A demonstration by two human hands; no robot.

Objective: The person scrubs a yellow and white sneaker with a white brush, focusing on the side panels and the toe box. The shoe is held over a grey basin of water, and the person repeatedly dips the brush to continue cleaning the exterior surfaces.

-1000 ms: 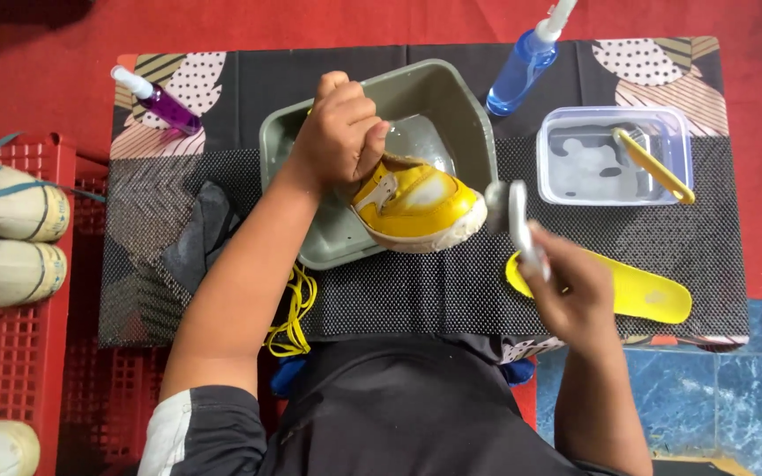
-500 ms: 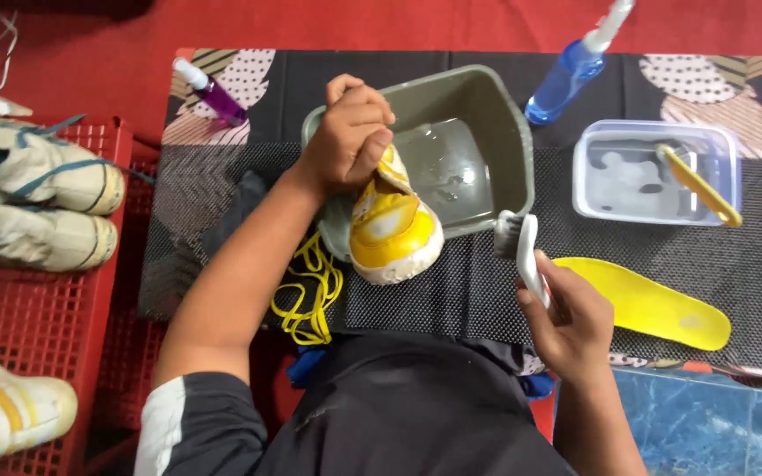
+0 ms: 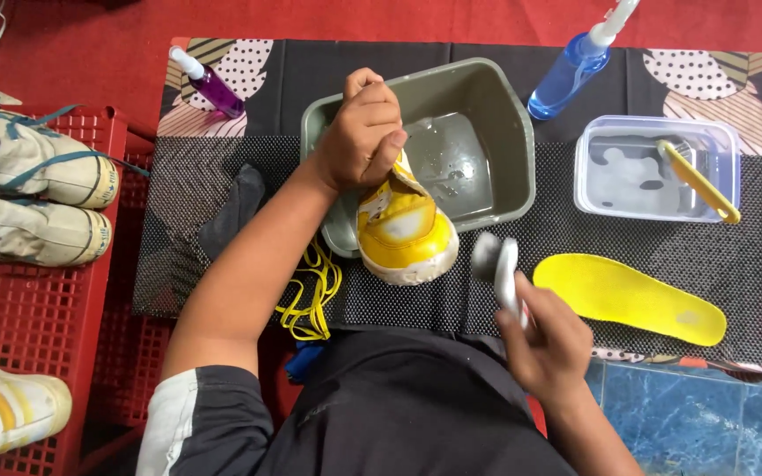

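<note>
Since half a second ago, brush (image 3: 497, 271) has drawn back from shoe (image 3: 406, 227) toward the near edge of the mat (image 3: 566, 238); shoe much as it was, toe over tub's near rim

Left hand (image 3: 362, 132): fist closed on the shoe's heel end, holding it tilted, yellow toe pointing at the person. Shoe hangs partly over the grey tub (image 3: 504, 115), which has shallow water in it

Right hand (image 3: 547, 339): fingers wrapped round the brush handle, bristle head up and just beside the shoe's toe, not touching

Mat: dark mesh over a patterned cloth on red floor
- yellow insole (image 3: 628, 298) flat near the right near corner, right of the brush
- clear box (image 3: 654, 167) toward the right edge, foamy water inside, yellow brush (image 3: 698, 181) lying slantwise across it
- blue spray bottle (image 3: 575, 66) at far edge, right of the tub
- purple bottle (image 3: 209, 84) at far left corner
- yellow laces (image 3: 310, 295) heaped at near edge, by the left forearm
- dark sock (image 3: 235, 207) left of the tub

Red crate (image 3: 37, 326) left of the mat, with a pale pair of shoes (image 3: 37, 198) on it; another yellow-and-white shoe (image 3: 2, 410) at its near end
</note>
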